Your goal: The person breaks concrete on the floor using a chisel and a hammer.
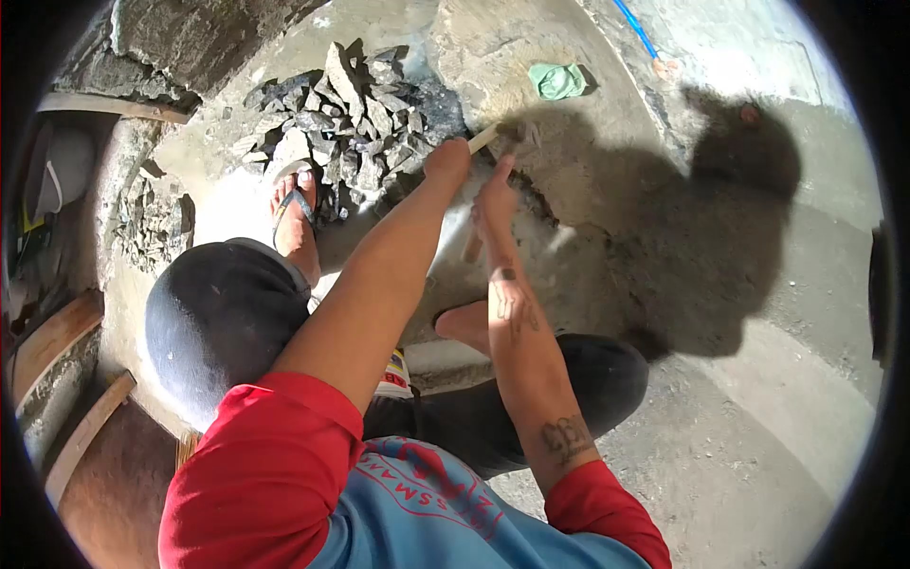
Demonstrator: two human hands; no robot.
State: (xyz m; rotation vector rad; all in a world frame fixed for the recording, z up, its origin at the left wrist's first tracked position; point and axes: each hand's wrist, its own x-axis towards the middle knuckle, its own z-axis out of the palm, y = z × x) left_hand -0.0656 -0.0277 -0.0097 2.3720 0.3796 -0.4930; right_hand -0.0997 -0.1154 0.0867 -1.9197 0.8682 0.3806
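Note:
My left hand [447,163] is closed around one end of a pale, straight stick-like piece [484,138], which points up and to the right. My right hand [496,201] is closed just beside it, thumb stretched forward. Below the right fist sticks out the brownish end of a wooden-handled tool [471,248]. A dark, blurred shape lies in shadow at the far tip of the pale piece, and I cannot make out what it is. Left of my hands is a heap of broken grey stones [355,119], some flat and sharp-edged.
A crumpled green cloth or bag [557,81] lies on the concrete floor [777,408]. Further off is a blue rod [637,28]. A smaller pile of stone chips [147,228] lies at the left, near curved wooden pieces [57,337]. My sandalled foot [296,213] touches the stone heap.

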